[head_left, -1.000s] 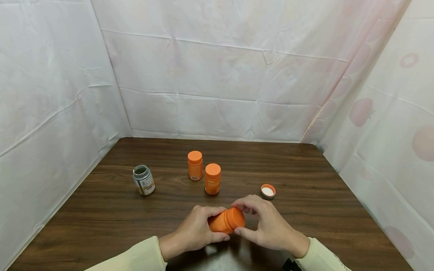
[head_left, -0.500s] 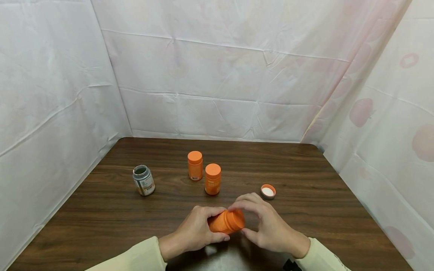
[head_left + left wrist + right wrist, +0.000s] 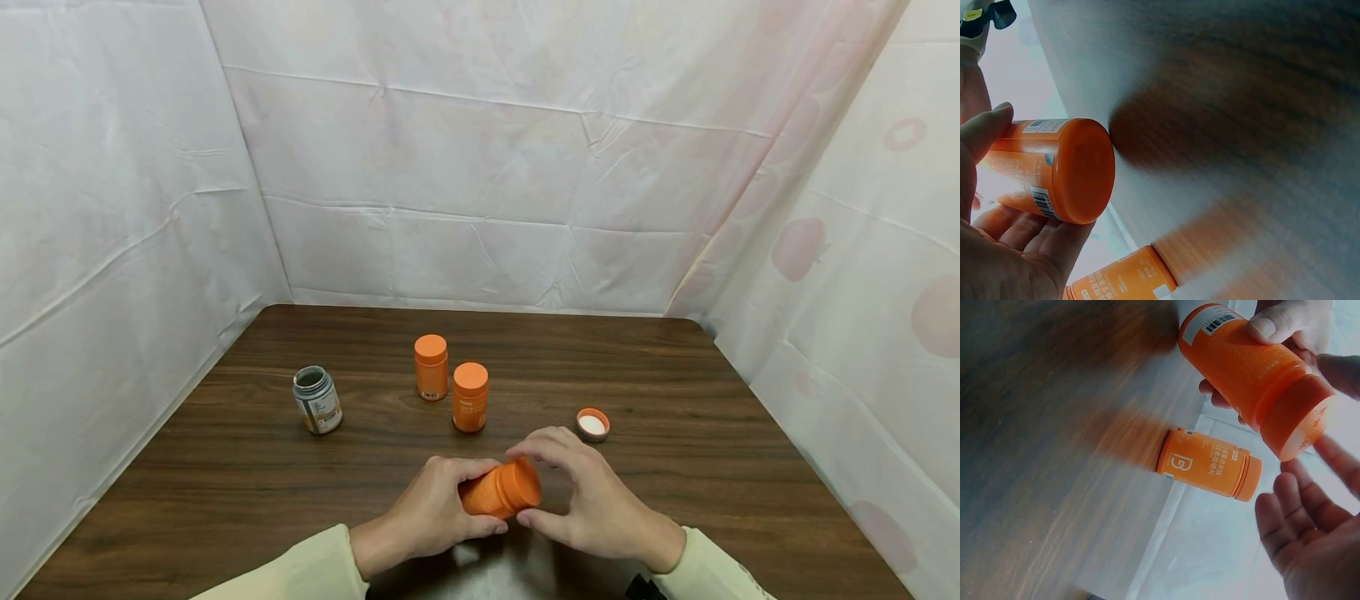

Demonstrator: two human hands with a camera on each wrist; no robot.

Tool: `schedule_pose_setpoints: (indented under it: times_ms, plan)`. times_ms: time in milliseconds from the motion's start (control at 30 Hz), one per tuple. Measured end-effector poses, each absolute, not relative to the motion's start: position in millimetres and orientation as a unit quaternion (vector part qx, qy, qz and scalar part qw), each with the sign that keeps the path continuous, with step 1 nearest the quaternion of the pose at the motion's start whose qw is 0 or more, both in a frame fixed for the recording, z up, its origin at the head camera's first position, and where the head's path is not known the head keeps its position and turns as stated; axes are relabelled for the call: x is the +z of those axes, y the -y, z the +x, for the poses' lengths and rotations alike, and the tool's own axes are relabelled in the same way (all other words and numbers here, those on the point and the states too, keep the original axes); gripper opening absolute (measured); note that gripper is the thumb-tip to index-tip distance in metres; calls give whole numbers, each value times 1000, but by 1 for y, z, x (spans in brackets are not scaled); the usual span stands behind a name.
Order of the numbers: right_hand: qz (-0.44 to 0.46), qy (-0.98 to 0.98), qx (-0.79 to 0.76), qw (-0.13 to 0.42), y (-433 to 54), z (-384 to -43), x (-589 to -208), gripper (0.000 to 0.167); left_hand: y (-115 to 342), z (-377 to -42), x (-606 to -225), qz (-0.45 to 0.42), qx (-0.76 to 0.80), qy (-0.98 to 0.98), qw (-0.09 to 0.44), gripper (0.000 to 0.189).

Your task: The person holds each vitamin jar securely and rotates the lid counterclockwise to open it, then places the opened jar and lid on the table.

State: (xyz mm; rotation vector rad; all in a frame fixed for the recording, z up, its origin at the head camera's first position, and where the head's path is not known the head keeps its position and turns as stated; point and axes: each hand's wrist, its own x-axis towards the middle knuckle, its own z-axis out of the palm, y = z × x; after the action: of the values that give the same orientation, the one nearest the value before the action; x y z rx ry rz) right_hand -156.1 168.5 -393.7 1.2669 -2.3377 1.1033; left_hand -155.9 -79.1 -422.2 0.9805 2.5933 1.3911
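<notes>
My left hand (image 3: 435, 510) holds an orange plastic bottle (image 3: 487, 495) tilted above the table, thumb on one side and fingers on the other. Its orange screw cap (image 3: 522, 483) is on and points right, towards my right hand (image 3: 596, 504). The right thumb and index finger are spread around the cap's edge. In the right wrist view, the right hand's other fingers (image 3: 1288, 500) are loosely bent and away from the bottle. The left wrist view shows the bottle's smooth base (image 3: 1088, 172) and barcode labels.
Two capped orange bottles (image 3: 470, 408) (image 3: 431, 371) stand upright beyond my hands. An uncapped grey jar (image 3: 320, 404) stands at the left. To the right lies an upturned cap (image 3: 593, 424) with a white inside. White sheeting (image 3: 480, 167) surrounds the dark wooden table (image 3: 675, 392).
The right fingers and thumb have shifted around the cap; the thumb moved off to the right and came back leftwards below it. The left hand and bottle have stayed in place.
</notes>
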Motion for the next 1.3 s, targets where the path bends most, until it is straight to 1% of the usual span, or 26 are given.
schedule_pose_setpoints:
  times_ms: [100, 200, 333, 567, 867, 1133, 1300]
  plan:
    - [402, 823, 378, 135, -168, -154, -394, 56, 79, -156, -422, 315, 448, -836, 19, 43]
    - [375, 838, 372, 141, -167, -153, -395, 50, 78, -156, -422, 313, 448, -837, 21, 43]
    - [345, 855, 360, 143, -167, -152, -396, 49, 78, -156, -422, 313, 451, -836, 24, 42]
    - [305, 875, 357, 118, -165, -151, -396, 47, 78, -156, -422, 313, 452, -835, 25, 43]
    - [306, 873, 364, 104, -164, -151, -394, 40, 77, -156, -422, 312, 449, -837, 23, 42]
    - [346, 857, 367, 106, -167, -153, -392, 41, 78, -156, -422, 306, 448, -839, 30, 42]
    - [380, 841, 367, 116, -168, -154, -390, 46, 78, -156, -422, 305, 447, -840, 28, 44]
